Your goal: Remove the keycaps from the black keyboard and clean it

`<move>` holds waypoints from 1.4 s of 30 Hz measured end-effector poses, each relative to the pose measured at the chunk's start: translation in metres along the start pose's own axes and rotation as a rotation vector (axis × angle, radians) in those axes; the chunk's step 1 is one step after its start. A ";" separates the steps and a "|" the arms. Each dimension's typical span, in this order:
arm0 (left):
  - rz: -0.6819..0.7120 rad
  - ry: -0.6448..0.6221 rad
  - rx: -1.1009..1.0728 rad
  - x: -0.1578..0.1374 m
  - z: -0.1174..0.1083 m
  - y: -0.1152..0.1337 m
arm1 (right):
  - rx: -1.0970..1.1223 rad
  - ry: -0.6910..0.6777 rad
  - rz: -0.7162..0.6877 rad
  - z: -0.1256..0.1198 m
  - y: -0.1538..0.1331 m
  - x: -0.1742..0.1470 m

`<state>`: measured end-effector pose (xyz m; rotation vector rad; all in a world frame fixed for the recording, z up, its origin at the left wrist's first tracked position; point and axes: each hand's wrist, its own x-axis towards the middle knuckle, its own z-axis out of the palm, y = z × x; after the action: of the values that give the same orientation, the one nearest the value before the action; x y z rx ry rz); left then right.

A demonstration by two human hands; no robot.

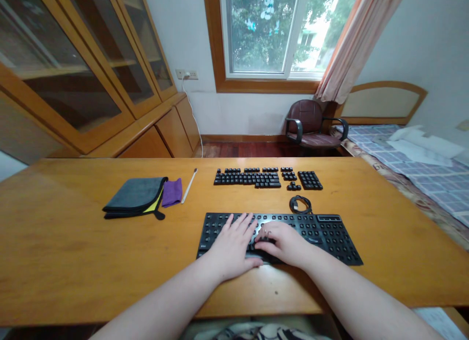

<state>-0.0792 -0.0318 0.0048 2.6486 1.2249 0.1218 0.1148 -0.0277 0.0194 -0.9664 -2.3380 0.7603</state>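
The wooden desk (66,262) stretches away from me toward the window (260,37). The black keyboard (311,231) lies near my edge of it, bare stems showing over much of its face, and the loose keycaps (252,179) sit in rows beyond. My left hand (236,242) rests flat on the board, fingers spread. My right hand (284,242) is curled beside it, fingertips down; I can't tell whether they pinch anything. A slanted push or pull there could, I judge, bend a stem. If my left palm lets up, the board may skid. Shoved forward, it could drive the coiled cable (300,212) into the keycaps and muddle their order.
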 end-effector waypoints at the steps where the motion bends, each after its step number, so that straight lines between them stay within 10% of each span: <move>1: -0.010 -0.006 0.005 0.001 0.000 0.001 | -0.045 -0.030 -0.065 0.000 -0.002 -0.001; 10: 0.082 -0.036 0.065 0.009 0.007 0.003 | -0.344 -0.069 -0.322 0.009 -0.001 -0.011; 19: 0.065 0.021 -0.033 0.009 0.007 0.004 | 0.024 0.027 0.078 0.001 0.001 -0.004; 28: 0.043 -0.026 -0.127 0.007 -0.001 0.004 | 0.820 0.650 0.590 -0.011 0.026 0.005; 35: -0.139 0.228 -0.394 0.028 -0.035 0.015 | 0.981 0.723 0.603 -0.013 0.024 0.007; 42: -0.107 0.412 -0.485 0.041 -0.010 0.021 | 0.993 0.663 0.568 -0.007 0.025 0.005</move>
<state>-0.0389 -0.0125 0.0190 2.1882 1.2478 0.8641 0.1275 -0.0071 0.0088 -1.1316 -0.8967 1.3532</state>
